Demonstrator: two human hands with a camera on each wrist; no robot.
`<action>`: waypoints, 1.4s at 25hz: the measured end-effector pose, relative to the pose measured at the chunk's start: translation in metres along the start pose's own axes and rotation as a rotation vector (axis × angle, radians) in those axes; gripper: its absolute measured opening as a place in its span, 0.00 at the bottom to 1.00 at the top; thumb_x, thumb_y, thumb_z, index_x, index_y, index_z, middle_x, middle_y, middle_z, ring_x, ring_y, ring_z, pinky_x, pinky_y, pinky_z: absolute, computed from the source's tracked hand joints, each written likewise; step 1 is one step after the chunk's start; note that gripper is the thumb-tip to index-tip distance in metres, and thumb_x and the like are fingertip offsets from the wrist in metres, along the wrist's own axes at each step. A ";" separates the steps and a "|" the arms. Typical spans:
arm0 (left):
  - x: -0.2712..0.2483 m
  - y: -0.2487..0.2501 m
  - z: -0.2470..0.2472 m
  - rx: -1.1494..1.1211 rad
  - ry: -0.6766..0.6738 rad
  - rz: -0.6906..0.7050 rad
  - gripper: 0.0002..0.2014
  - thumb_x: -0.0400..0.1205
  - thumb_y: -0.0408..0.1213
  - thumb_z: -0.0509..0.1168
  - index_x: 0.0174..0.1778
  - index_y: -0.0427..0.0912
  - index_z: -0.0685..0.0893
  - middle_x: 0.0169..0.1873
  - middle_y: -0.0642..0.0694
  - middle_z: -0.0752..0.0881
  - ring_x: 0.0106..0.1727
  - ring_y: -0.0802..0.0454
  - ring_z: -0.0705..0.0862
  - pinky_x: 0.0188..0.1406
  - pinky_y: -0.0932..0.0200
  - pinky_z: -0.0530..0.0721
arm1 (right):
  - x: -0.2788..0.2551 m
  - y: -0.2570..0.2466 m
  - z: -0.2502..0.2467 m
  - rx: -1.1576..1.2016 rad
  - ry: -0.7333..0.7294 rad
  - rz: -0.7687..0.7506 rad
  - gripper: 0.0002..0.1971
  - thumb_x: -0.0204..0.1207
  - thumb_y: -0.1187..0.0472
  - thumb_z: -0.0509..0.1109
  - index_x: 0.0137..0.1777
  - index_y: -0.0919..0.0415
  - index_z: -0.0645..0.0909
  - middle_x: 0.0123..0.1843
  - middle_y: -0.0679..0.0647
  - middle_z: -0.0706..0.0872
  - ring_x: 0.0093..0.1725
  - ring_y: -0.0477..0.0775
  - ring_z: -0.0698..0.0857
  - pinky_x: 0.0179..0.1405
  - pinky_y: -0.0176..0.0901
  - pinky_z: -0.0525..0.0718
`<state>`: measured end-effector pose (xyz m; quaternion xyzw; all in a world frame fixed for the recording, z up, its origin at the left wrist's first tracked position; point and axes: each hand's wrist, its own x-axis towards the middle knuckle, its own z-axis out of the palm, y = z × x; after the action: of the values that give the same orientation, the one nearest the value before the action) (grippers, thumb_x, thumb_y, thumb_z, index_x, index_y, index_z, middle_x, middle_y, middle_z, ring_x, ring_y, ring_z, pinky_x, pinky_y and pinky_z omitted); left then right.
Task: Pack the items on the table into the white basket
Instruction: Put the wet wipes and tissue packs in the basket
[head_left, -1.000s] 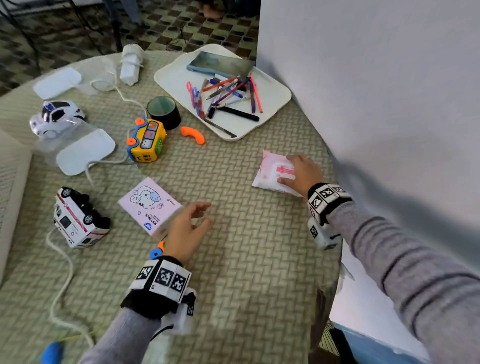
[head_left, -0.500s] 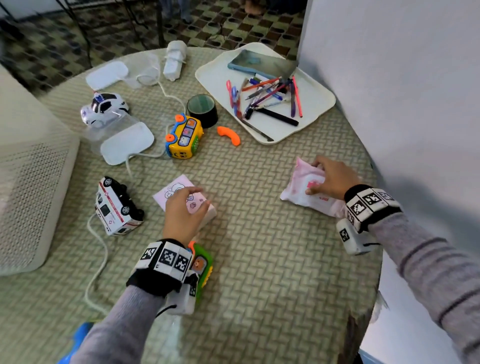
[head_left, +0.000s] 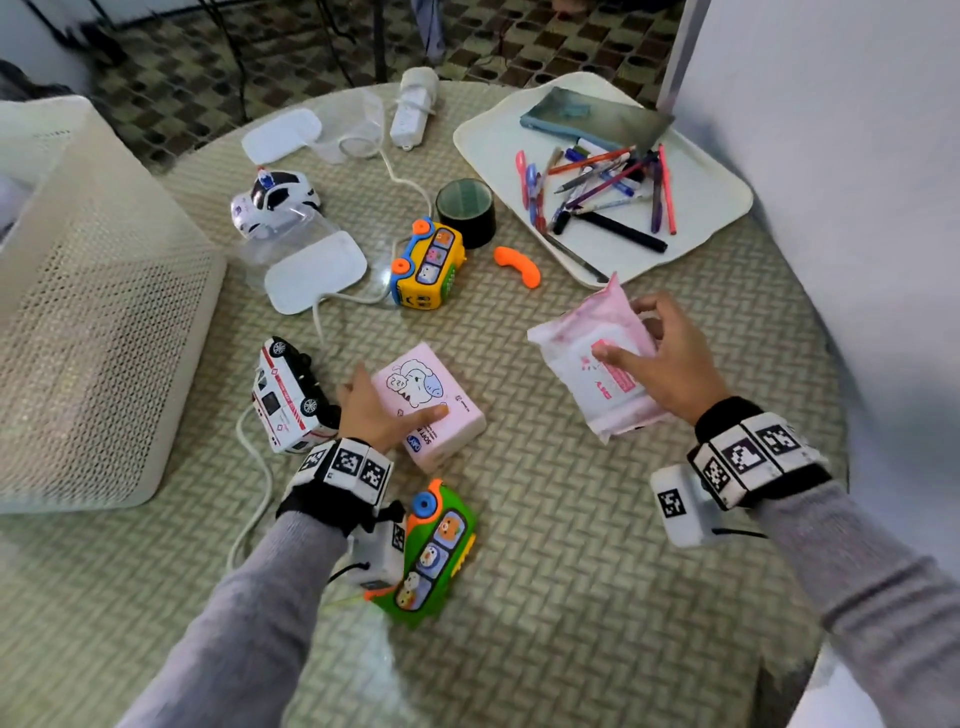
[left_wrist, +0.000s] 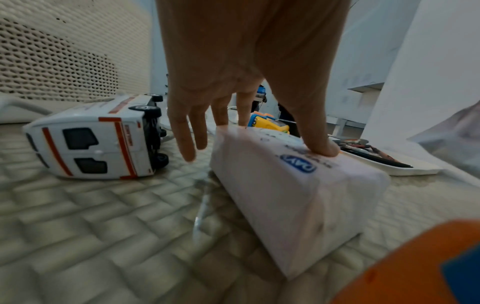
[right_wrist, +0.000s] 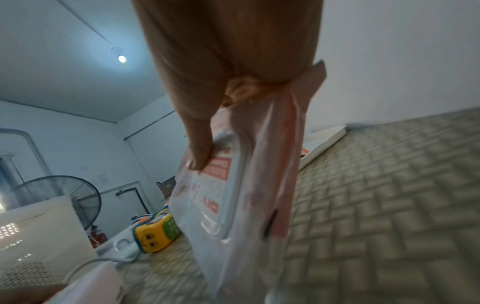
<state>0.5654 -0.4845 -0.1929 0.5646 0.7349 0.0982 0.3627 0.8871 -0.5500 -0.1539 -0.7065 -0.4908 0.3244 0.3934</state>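
The white mesh basket (head_left: 104, 322) stands at the table's left edge. A pink tissue pack (head_left: 441, 395) with a cartoon print lies mid-table, one edge tilted up. My left hand (head_left: 387, 408) grips it, thumb (left_wrist: 322, 148) pressed on top and fingers down its far-left side. My right hand (head_left: 623, 332) holds a pink wet-wipes pack (head_left: 597, 374) raised off the table to the right. In the right wrist view the thumb (right_wrist: 197, 160) lies on the pack's (right_wrist: 246, 195) label and the other fingers are hidden behind it.
A toy ambulance (head_left: 288, 400) lies on its side beside my left hand. A green toy bus (head_left: 431, 556) sits under my left wrist. Farther off are a yellow bus (head_left: 428, 262), orange handset (head_left: 517, 265), tape roll (head_left: 465, 210), police car (head_left: 275, 200) and a tray (head_left: 717, 218) of pens. A white wall (head_left: 831, 156) borders the right.
My right hand has closed on the wipes pack and lifted it off the table. My left hand has reached the tissue pack and taken hold. The view swung left, showing the basket.
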 end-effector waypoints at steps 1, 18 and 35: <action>0.000 0.000 0.000 -0.043 -0.018 -0.017 0.51 0.50 0.63 0.83 0.64 0.37 0.77 0.56 0.46 0.87 0.61 0.47 0.84 0.52 0.53 0.86 | -0.001 -0.002 0.005 0.036 0.012 0.007 0.25 0.64 0.55 0.83 0.56 0.51 0.72 0.46 0.47 0.85 0.48 0.51 0.86 0.50 0.49 0.85; -0.007 0.033 0.016 0.102 -0.237 0.068 0.58 0.44 0.63 0.83 0.70 0.44 0.71 0.61 0.49 0.82 0.65 0.47 0.79 0.67 0.49 0.77 | -0.041 0.005 0.017 0.116 0.070 0.078 0.26 0.67 0.55 0.81 0.61 0.53 0.73 0.47 0.50 0.87 0.46 0.50 0.87 0.50 0.55 0.86; -0.088 0.014 -0.048 -0.416 -0.016 0.285 0.34 0.68 0.47 0.79 0.66 0.53 0.71 0.45 0.56 0.85 0.45 0.60 0.85 0.38 0.63 0.84 | -0.116 -0.028 0.030 0.193 0.276 0.080 0.25 0.69 0.57 0.79 0.64 0.55 0.74 0.54 0.50 0.85 0.44 0.39 0.84 0.35 0.21 0.79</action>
<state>0.5536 -0.5465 -0.1132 0.5764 0.6090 0.2929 0.4594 0.8140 -0.6469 -0.1353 -0.7224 -0.3700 0.2854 0.5098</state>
